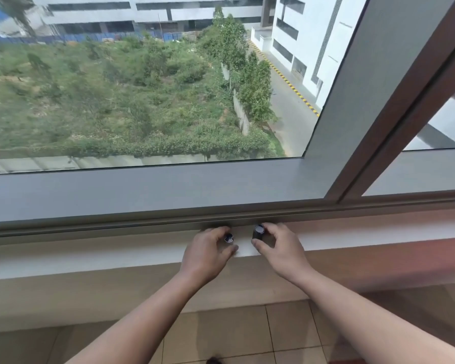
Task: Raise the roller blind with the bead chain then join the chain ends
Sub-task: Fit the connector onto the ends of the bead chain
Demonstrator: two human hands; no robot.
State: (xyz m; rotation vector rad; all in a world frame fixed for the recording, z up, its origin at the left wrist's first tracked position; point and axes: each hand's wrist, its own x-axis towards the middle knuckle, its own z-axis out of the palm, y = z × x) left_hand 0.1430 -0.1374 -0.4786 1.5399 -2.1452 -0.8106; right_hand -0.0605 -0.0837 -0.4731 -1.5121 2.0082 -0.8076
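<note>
My left hand (pixel 208 252) and my right hand (pixel 280 248) are side by side over the white window sill (pixel 116 253). In each hand there is a small dark cylindrical piece: the left piece (pixel 228 238) shows between thumb and fingers, the right piece (pixel 258 231) is pinched at my fingertips. A small gap separates the two pieces. No bead chain can be made out at the hands, and the roller blind is out of view.
A large window pane (pixel 142 88) looks out over greenery and white buildings. A brown vertical frame post (pixel 405 106) stands at the right, with a grey frame rail (pixel 142 190) below the glass. Beige floor tiles (pixel 221 337) lie under my arms.
</note>
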